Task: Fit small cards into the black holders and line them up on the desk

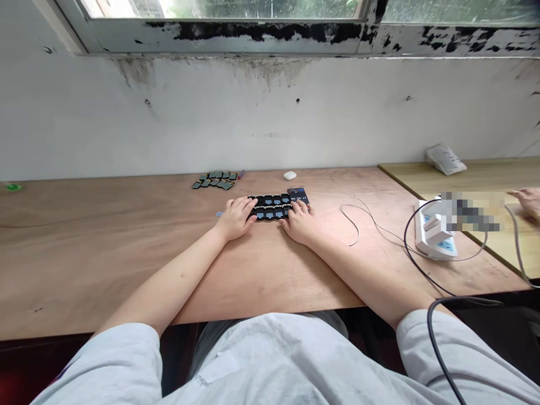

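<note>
Two rows of small black parts with grey-blue squares [270, 215] lie side by side on the wooden table, between my hands. My left hand [236, 219] rests at the rows' left ends, its fingers stretched out and the thumb along the near row. At the right ends lies my right hand [300, 224], fingers spread, the thumb near the closer row's front edge. My fingers cover the end pieces. A phone [300, 194] showing a running timer display lies just behind my right fingers. A small light-blue piece [219, 214] sits left of my left hand.
Several dark, grey-green flat pieces [216, 179] lie at the back, beside a small purplish item [241, 174]. A white case [289, 175] sits near the wall. On the right are a power strip [442, 247], cables and a white packet [445, 159]. Another person's hand [529, 201] shows far right.
</note>
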`<act>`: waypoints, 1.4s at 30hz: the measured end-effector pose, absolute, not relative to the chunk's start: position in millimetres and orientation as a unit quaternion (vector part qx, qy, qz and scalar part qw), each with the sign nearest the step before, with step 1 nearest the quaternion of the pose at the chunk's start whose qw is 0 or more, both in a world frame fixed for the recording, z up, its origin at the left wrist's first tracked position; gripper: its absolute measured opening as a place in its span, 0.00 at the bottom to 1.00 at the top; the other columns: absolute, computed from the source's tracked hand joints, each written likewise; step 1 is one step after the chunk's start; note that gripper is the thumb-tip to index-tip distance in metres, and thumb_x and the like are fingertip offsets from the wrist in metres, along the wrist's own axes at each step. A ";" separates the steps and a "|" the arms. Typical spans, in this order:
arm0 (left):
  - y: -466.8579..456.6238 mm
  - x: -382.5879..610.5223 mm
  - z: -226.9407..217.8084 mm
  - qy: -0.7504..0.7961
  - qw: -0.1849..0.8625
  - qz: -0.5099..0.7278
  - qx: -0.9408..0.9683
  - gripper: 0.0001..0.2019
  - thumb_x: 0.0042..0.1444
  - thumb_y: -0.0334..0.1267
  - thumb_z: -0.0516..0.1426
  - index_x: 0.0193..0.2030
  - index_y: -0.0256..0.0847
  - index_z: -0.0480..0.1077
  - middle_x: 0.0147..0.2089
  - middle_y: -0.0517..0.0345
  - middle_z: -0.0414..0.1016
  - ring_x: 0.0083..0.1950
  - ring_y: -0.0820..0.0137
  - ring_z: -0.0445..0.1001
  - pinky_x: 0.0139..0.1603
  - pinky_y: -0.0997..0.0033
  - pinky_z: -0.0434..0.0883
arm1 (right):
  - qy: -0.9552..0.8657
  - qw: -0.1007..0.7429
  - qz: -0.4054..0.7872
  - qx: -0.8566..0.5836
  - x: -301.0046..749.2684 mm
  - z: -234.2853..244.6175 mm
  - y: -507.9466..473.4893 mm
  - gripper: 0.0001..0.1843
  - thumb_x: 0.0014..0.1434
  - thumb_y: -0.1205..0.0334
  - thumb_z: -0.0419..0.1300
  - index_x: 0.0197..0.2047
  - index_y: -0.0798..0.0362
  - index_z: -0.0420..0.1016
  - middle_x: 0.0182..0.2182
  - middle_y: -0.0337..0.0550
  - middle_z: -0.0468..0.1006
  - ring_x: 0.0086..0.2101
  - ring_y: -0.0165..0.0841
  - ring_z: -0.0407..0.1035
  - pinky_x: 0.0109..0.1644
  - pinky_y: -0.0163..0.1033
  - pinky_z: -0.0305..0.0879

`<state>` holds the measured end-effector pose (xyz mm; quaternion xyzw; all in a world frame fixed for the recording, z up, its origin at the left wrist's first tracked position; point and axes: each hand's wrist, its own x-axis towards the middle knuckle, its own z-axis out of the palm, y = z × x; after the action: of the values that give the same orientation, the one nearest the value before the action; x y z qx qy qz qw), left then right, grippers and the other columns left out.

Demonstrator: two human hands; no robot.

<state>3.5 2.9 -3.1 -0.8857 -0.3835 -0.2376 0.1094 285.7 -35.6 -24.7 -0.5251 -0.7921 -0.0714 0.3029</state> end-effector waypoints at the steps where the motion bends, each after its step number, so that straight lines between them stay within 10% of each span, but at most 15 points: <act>1: -4.4 4.5 -3.0 -0.354 0.121 -0.238 -0.896 0.26 0.73 0.47 0.49 0.72 0.39 0.66 0.65 0.36 0.75 0.69 0.47 0.69 0.67 0.43 0.62 | -0.796 0.302 -0.072 -0.519 285.0 -22.5 -37.7 0.19 0.70 0.46 0.61 0.48 0.54 0.79 0.62 0.64 0.73 0.67 0.60 0.57 0.70 0.73 0.53; 7: -51.4 8.3 -6.2 -0.209 0.094 -0.202 -0.952 0.15 0.73 0.41 0.51 0.58 0.42 0.74 0.52 0.44 0.79 0.50 0.58 0.78 0.50 0.58 0.73 | -0.827 0.279 -0.054 -0.485 269.8 -3.3 -64.9 0.16 0.69 0.53 0.63 0.47 0.58 0.82 0.61 0.68 0.74 0.68 0.63 0.56 0.69 0.70 0.56; 16: -56.3 17.3 2.1 -0.252 0.020 -0.157 -0.955 0.21 0.66 0.57 0.59 0.50 0.40 0.73 0.49 0.47 0.79 0.50 0.56 0.76 0.52 0.55 0.72 | -0.920 0.238 0.081 -0.300 258.6 -1.9 -71.1 0.06 0.70 0.64 0.60 0.47 0.52 0.79 0.53 0.52 0.78 0.52 0.43 0.70 0.60 0.51 0.71; 22: -55.4 16.8 -2.9 -0.275 0.014 -0.180 -0.944 0.11 0.70 0.43 0.56 0.50 0.40 0.74 0.50 0.47 0.79 0.51 0.57 0.76 0.53 0.56 0.73 | -0.924 0.243 0.076 -0.286 266.8 -7.5 -63.0 0.13 0.68 0.64 0.62 0.54 0.52 0.79 0.52 0.54 0.75 0.52 0.44 0.71 0.59 0.53 0.72; 31: -27.0 -10.5 -12.8 -0.387 -0.058 -0.383 -0.837 0.15 0.72 0.44 0.53 0.56 0.41 0.74 0.53 0.46 0.80 0.54 0.60 0.79 0.55 0.59 0.77 | -0.906 0.297 0.073 -0.292 270.6 -8.3 -58.8 0.25 0.66 0.69 0.58 0.65 0.53 0.68 0.64 0.60 0.67 0.60 0.45 0.69 0.63 0.53 0.71; 37: 5.0 -32.8 -17.2 -0.564 -0.267 -0.517 -0.585 0.14 0.68 0.47 0.56 0.50 0.39 0.74 0.33 0.54 0.79 0.29 0.68 0.78 0.33 0.69 0.75 | -0.904 0.293 0.088 -0.298 273.0 -8.7 -57.9 0.22 0.66 0.68 0.58 0.63 0.53 0.69 0.64 0.60 0.67 0.56 0.44 0.73 0.59 0.51 0.75; 42: 18.6 -37.8 -22.3 -0.582 -0.350 -0.570 -0.463 0.12 0.66 0.41 0.58 0.50 0.36 0.73 0.35 0.53 0.80 0.29 0.71 0.79 0.32 0.72 0.76 | -0.908 0.283 0.085 -0.297 272.8 -9.1 -58.7 0.19 0.67 0.68 0.58 0.60 0.53 0.73 0.64 0.59 0.68 0.53 0.42 0.74 0.59 0.51 0.75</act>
<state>-37.8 18.6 -22.3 -0.4627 -0.5815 -0.5703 -0.3499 272.8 -58.7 -9.1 -0.2972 -0.9080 0.0854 0.2826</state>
